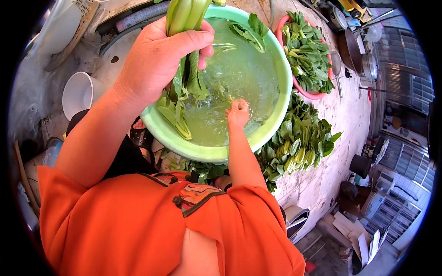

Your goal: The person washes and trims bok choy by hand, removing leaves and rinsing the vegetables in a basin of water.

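My left hand [154,57] is closed around a bunch of bok choy [186,16], stalk end up, its leaves hanging over the basin. The wide light-green basin [284,85] in front of me holds cloudy, rippling water. At the water's surface, my right hand [238,112] has its fingers curled; splashing hides what they hold, if anything. A loose leafy stalk [252,33] floats near the far rim. Another bok choy piece [177,117] lies against the near left side, below my left hand.
Right of the basin stands a pink basin [314,95] heaped with washed-looking greens [306,50]. A pile of bok choy [299,145] lies on the floor beside the green basin. At left is a white tub [82,94]. Pots and boards line the far right.
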`<act>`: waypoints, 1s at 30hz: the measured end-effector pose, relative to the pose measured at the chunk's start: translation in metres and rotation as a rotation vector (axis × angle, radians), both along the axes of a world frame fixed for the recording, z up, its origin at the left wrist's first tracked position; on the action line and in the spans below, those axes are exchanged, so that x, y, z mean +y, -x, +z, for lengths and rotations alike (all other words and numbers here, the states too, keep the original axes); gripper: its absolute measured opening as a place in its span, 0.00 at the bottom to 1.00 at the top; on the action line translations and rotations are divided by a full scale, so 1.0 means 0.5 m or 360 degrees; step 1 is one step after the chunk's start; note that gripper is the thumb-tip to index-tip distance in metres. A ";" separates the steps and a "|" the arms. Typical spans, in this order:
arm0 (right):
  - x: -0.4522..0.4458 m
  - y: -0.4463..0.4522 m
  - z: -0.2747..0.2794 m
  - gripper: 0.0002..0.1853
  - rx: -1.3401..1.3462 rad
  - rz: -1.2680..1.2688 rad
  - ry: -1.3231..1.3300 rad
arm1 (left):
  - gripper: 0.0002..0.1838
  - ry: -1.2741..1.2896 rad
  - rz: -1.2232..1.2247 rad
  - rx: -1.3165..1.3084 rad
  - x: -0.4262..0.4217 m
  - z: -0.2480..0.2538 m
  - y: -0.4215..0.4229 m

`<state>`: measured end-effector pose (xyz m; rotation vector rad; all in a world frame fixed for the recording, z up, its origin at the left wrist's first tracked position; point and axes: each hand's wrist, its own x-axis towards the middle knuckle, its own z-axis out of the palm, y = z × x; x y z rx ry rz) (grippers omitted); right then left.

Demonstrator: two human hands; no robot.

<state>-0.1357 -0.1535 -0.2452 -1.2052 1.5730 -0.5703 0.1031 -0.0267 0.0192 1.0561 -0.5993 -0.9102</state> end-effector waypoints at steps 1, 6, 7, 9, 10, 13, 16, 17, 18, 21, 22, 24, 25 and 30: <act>-0.002 0.020 -0.028 0.16 0.0002 0.0001 -0.0006 | 0.08 0.0009 -0.0001 -0.0017 0.002 0.001 0.001; 0.012 0.052 0.027 0.15 0.0336 0.0878 0.0182 | 0.10 -0.0114 0.0000 -0.0151 0.008 0.001 0.000; 0.008 0.050 0.059 0.15 -0.0019 0.0523 -0.0048 | 0.10 -0.0116 0.0001 -0.0144 0.007 -0.002 0.000; -0.006 0.061 0.121 0.13 -0.0052 0.0574 -0.0037 | 0.11 -0.0128 -0.0007 -0.0127 0.004 -0.011 -0.001; -0.012 0.069 0.151 0.11 -0.0095 0.0625 -0.0023 | 0.11 -0.0115 -0.0037 -0.0228 0.003 -0.018 -0.005; -0.017 0.095 0.241 0.10 -0.0127 0.0832 0.0127 | 0.11 -0.0090 -0.0084 -0.0333 0.000 -0.023 -0.002; -0.006 0.117 0.326 0.11 -0.0064 0.0999 0.0343 | 0.12 -0.0094 -0.0084 -0.0337 -0.008 -0.031 0.005; 0.001 0.124 0.352 0.12 -0.0077 0.1045 0.0398 | 0.12 -0.0137 -0.0066 -0.0394 -0.008 -0.029 0.008; 0.007 0.132 0.373 0.13 -0.0085 0.1087 0.0406 | 0.14 -0.0206 -0.0146 -0.0476 -0.007 -0.027 0.005; 0.033 0.145 0.427 0.13 -0.0134 0.1137 0.0457 | 0.16 -0.0133 -0.0129 -0.0551 -0.016 -0.047 0.025; 0.042 0.146 0.439 0.13 -0.0129 0.1138 0.0459 | 0.18 -0.0267 -0.0173 -0.0663 -0.013 -0.046 0.031; 0.060 0.145 0.460 0.13 -0.0199 0.1200 0.0519 | 0.19 -0.0326 -0.0257 -0.0805 -0.009 -0.039 0.049; 0.069 0.142 0.471 0.13 -0.0197 0.1203 0.0520 | 0.19 -0.0390 -0.0344 -0.0948 -0.007 -0.035 0.058; 0.116 0.106 0.519 0.12 -0.0484 0.1132 0.0258 | 0.27 -0.0507 -0.0759 -0.1066 0.011 -0.043 0.117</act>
